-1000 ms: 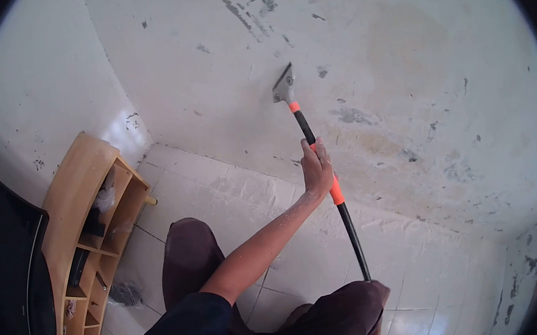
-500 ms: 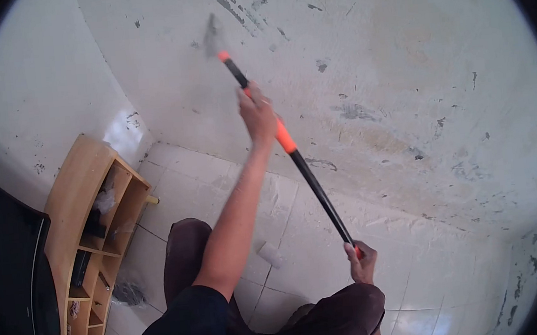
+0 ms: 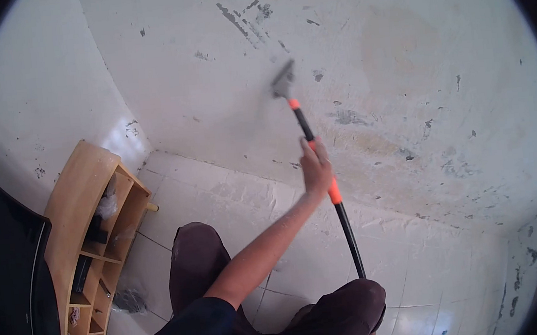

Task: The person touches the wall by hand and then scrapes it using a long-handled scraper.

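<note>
My left hand (image 3: pixel 317 166) is wrapped round the upper handle of a long-handled scraper (image 3: pixel 350 237). Black with orange sections, the handle slants up from behind my bent right knee (image 3: pixel 351 310) to a grey metal head (image 3: pixel 283 80). That head is at the scuffed white wall (image 3: pixel 205 103), below a group of dark chipped streaks; whether it touches the surface I cannot tell. My right hand is hidden behind the knee, with only a bit of forearm showing below it.
At the left stands a curved wooden shelf unit (image 3: pixel 69 185) with small items in its compartments, beside a black screen (image 3: pixel 2 267). A plastic-wrapped dark bundle (image 3: pixel 129 301) lies on the white tile floor (image 3: pixel 187 187). Flakes and dust lie along the wall's foot.
The scraper head has moved down and to the right across the wall, with my left hand following. My right hand, earlier seen gripping the handle's lower end, has dropped behind my knee.
</note>
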Demonstrator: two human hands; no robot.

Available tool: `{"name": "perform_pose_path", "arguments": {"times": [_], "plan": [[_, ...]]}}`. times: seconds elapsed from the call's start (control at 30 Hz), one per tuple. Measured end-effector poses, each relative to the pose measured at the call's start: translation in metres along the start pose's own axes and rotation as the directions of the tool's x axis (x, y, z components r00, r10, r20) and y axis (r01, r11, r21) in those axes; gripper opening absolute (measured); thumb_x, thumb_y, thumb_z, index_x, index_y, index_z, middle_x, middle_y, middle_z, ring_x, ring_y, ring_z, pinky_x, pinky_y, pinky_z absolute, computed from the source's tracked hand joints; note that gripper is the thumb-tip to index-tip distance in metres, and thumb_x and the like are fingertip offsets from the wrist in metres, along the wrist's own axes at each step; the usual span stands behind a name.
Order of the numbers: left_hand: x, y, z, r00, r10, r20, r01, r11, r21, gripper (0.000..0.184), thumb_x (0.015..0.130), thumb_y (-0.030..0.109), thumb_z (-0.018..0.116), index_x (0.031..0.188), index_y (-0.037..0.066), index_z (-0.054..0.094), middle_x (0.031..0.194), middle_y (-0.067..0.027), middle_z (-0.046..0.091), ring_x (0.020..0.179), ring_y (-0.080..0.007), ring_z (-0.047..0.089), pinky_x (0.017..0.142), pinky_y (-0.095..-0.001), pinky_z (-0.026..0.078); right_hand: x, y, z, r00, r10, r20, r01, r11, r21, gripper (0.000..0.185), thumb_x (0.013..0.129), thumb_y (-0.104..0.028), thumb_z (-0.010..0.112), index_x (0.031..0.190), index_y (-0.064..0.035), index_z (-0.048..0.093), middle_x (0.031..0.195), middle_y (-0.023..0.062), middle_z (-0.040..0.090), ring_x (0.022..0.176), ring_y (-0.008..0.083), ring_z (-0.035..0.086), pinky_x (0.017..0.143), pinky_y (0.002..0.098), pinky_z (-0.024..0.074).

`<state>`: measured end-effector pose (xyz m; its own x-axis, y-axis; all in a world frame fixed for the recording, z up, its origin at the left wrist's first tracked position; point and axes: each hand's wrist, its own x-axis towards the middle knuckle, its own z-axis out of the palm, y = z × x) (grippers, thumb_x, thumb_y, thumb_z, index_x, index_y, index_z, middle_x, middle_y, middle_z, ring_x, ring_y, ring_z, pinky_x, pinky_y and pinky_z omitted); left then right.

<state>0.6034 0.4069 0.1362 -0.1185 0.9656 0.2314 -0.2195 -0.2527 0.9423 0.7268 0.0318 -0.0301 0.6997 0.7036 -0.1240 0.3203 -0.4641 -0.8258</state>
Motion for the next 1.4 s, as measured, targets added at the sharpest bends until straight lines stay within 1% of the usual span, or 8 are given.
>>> {"name": "perform_pose_path", "arguments": {"times": [0.37, 0.63, 0.7, 0.77, 0.87, 1.17, 1.23, 1.4], "plan": [[-0.014, -0.005, 0.003, 0.984, -0.083, 0.156, 0.087, 0.996, -0.019, 0.026, 0.110, 0.028, 0.045, 0.112, 0.003, 0.038, 0.057, -0.0081, 0.054, 0.043, -0.0253, 0.059, 0.038, -0.0393, 0.044, -0.004, 0.043, 0.018, 0.979, 0.149, -0.142, -0.150, 0.989, -0.001, 0.034, 0.092, -0.028, 0.075, 0.073, -0.0005, 0.068, 0.057, -0.0056, 0.044, 0.055, 0.0060, 0.037, 0.048, 0.0296, 0.0266], [0.064, 0.038, -0.019, 0.982, 0.164, -0.094, -0.158, 0.985, 0.068, 0.028, 0.109, 0.031, 0.046, 0.099, 0.004, 0.042, 0.063, -0.0029, 0.050, 0.046, -0.0135, 0.050, 0.040, -0.0327, 0.043, 0.071, -0.033, 0.043, 0.980, -0.153, 0.125, 0.124, 0.969, 0.215, 0.042, 0.090, -0.040, 0.076, 0.082, 0.0011, 0.074, 0.059, -0.0037, 0.049, 0.057, 0.0060, 0.044, 0.050, 0.0287, 0.0308], [0.091, 0.042, -0.031, 0.978, 0.184, -0.097, -0.171, 0.977, 0.131, 0.033, 0.109, 0.030, 0.046, 0.105, -0.003, 0.045, 0.067, -0.0190, 0.059, 0.062, -0.0360, 0.065, 0.056, -0.0471, 0.047, 0.072, -0.062, 0.053, 0.977, -0.174, 0.121, 0.137, 0.954, 0.265, 0.044, 0.090, -0.042, 0.077, 0.083, 0.0018, 0.074, 0.059, -0.0031, 0.049, 0.057, 0.0063, 0.044, 0.051, 0.0286, 0.0314], [0.119, 0.048, -0.041, 0.890, 0.398, -0.221, -0.335, 0.901, 0.274, 0.040, 0.109, 0.034, 0.045, 0.102, -0.005, 0.046, 0.075, -0.0239, 0.061, 0.066, -0.0380, 0.066, 0.062, -0.0477, 0.050, 0.072, -0.102, 0.058, 0.976, -0.193, 0.100, 0.153, 0.937, 0.313, 0.046, 0.091, -0.043, 0.077, 0.084, 0.0025, 0.074, 0.060, -0.0026, 0.050, 0.057, 0.0067, 0.043, 0.052, 0.0286, 0.0320], [0.146, 0.114, -0.076, 0.973, 0.194, -0.124, -0.195, 0.981, 0.003, 0.041, 0.108, 0.036, 0.043, 0.102, -0.004, 0.045, 0.071, -0.0112, 0.054, 0.046, -0.0256, 0.057, 0.036, -0.0392, 0.051, 0.066, -0.159, 0.055, 0.951, -0.279, 0.133, 0.256, 0.953, 0.163, 0.047, 0.092, -0.043, 0.077, 0.087, 0.0046, 0.073, 0.060, -0.0015, 0.049, 0.057, 0.0078, 0.042, 0.053, 0.0284, 0.0336], [0.104, 0.063, -0.048, 0.981, 0.116, -0.152, -0.108, 0.992, 0.065, 0.037, 0.109, 0.034, 0.043, 0.111, -0.003, 0.046, 0.078, -0.0197, 0.062, 0.057, -0.0369, 0.065, 0.040, -0.0442, 0.051, 0.056, -0.098, 0.039, 0.954, -0.272, 0.129, 0.245, 0.951, 0.191, 0.045, 0.095, -0.041, 0.073, 0.084, 0.0032, 0.071, 0.059, -0.0017, 0.046, 0.058, 0.0088, 0.041, 0.054, 0.0299, 0.0337], [0.091, 0.004, -0.025, 0.898, 0.391, -0.202, -0.340, 0.908, 0.246, 0.034, 0.108, 0.036, 0.046, 0.104, 0.002, 0.046, 0.067, -0.0075, 0.054, 0.046, -0.0205, 0.056, 0.040, -0.0367, 0.046, 0.049, -0.063, 0.024, 0.980, -0.186, 0.077, 0.173, 0.974, 0.148, 0.049, 0.095, -0.044, 0.072, 0.081, 0.0030, 0.071, 0.058, -0.0020, 0.046, 0.058, 0.0085, 0.041, 0.052, 0.0305, 0.0327], [0.006, -0.003, 0.006, 0.989, 0.132, -0.072, -0.127, 0.989, 0.078, 0.031, 0.109, 0.034, 0.046, 0.101, 0.004, 0.044, 0.062, -0.0046, 0.053, 0.045, -0.0174, 0.055, 0.040, -0.0356, 0.045, 0.021, -0.009, -0.022, 0.991, -0.123, 0.052, 0.116, 0.985, 0.128, 0.050, 0.095, -0.044, 0.071, 0.081, 0.0031, 0.073, 0.057, -0.0032, 0.049, 0.057, 0.0075, 0.041, 0.049, 0.0305, 0.0298]]}}
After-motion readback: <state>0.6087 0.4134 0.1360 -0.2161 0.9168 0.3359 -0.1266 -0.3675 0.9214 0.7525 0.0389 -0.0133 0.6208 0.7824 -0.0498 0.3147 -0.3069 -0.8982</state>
